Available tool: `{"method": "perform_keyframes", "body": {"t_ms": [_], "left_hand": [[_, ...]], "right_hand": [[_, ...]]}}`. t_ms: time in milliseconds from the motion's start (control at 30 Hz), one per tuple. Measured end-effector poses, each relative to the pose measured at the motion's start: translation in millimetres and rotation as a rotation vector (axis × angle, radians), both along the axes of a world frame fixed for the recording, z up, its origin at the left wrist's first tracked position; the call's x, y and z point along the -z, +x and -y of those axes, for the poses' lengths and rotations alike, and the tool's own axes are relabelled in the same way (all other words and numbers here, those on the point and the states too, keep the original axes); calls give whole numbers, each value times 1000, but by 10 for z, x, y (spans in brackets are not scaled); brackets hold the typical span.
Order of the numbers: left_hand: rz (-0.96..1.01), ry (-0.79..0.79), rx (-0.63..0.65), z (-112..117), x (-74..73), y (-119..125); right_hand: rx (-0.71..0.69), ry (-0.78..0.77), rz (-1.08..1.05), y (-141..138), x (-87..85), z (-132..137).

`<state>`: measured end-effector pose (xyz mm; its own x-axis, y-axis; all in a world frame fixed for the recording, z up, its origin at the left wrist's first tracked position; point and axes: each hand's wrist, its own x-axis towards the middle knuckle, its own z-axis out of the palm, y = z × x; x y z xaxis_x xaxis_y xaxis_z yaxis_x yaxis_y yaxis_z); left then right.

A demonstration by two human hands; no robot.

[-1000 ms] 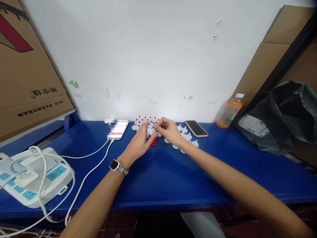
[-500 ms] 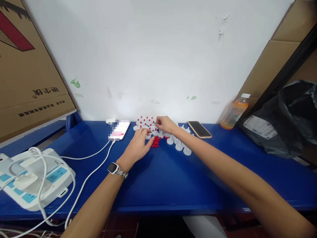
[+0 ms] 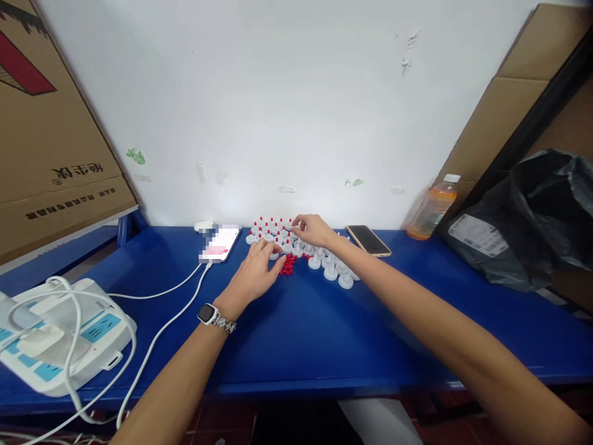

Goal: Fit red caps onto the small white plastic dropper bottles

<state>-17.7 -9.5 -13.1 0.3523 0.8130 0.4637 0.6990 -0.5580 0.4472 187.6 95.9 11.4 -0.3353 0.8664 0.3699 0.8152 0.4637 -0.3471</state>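
Observation:
Several small white plastic caps (image 3: pixel 331 272) lie on the blue table (image 3: pixel 324 334) near the wall; those at the back (image 3: pixel 267 230) carry red tips. A little heap of red beads (image 3: pixel 288 265) sits in front of them. My left hand (image 3: pixel 256 272), a watch on its wrist, rests beside the beads with fingers curled toward them. My right hand (image 3: pixel 314 230) reaches over the caps, fingers pinched together at the red-tipped group; what it pinches is too small to name.
A white phone (image 3: pixel 219 243) charges on a white cable (image 3: pixel 157 337) from a power strip (image 3: pixel 60 334) at the left. A dark phone (image 3: pixel 369 240), an orange drink bottle (image 3: pixel 430 209), a black bag (image 3: pixel 523 216) and cardboard boxes (image 3: pixel 50 123) stand around.
My right hand has moved back from the middle of the caps to the red-tipped group by the wall. My left hand has settled lower beside the red beads.

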Motion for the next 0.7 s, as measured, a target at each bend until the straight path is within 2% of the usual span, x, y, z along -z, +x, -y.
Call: {"method": "perform_keyframes", "body": {"t_ms": [133,233,367,533,633,700], "left_hand": [[-16,-14,-11,-5,-7,15],[-16,-6,-20,0,-10,21],[-4,70,-16,45,-35,46],[-34,109,60,80,-20,89],[-72,64,76,70,15,82],[-86,46,56,65,28,73]], "right_hand": [[7,-79,38,80,33,58],[-4,-58,-102,117,5,170],[-35,3,-397,84,-72,528],[-211,-147,-601,-36,-62,955],[-161,-112,-513,-17,-1,997],[-32,16,-288,39,52,964]]}}
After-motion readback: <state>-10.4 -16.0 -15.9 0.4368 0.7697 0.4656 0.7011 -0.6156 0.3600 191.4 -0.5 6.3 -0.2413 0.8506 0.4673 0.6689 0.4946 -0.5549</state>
